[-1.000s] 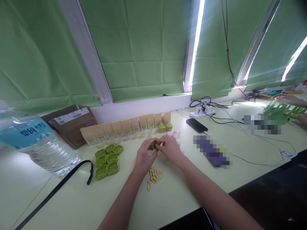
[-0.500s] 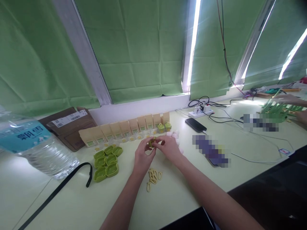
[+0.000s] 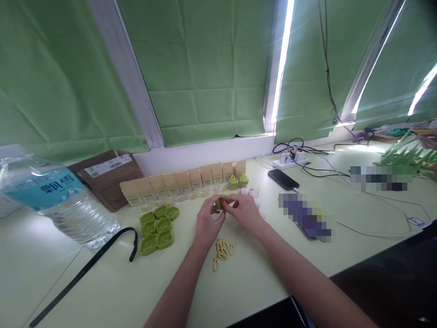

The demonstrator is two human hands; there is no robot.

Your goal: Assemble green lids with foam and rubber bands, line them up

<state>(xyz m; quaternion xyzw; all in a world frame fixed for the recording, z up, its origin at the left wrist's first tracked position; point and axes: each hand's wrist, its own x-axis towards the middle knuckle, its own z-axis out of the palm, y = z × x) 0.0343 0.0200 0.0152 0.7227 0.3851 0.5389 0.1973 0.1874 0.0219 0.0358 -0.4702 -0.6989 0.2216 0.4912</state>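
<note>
Between my hands is a small green case (image 3: 219, 203), partly covered by my fingers. My left hand (image 3: 209, 219) grips it from the left, thumb below and fingers above. The fingertips of my right hand (image 3: 243, 210) pinch at its right side; what exactly they hold there is hidden. Several yellow loops (image 3: 222, 250) lie on the table just below my hands. To the left sit several open green cases (image 3: 157, 228) in a cluster. Two finished-looking green cases with yellow loops on top (image 3: 233, 181) stand behind my hands. Pale pink round pieces (image 3: 253, 195) lie beside my right hand.
A row of brown cards (image 3: 184, 181) with small clear pieces stands along the back. At left are a large water bottle (image 3: 61, 196), a cardboard box (image 3: 109, 175) and a black strap (image 3: 102, 253). A phone (image 3: 283, 179) and power strip (image 3: 291, 161) lie right, with cables.
The whole view has shifted slightly, so things appear a little further right. My hands still hold the green case in nearly the same pose. The other person's hands at far right have moved back.
</note>
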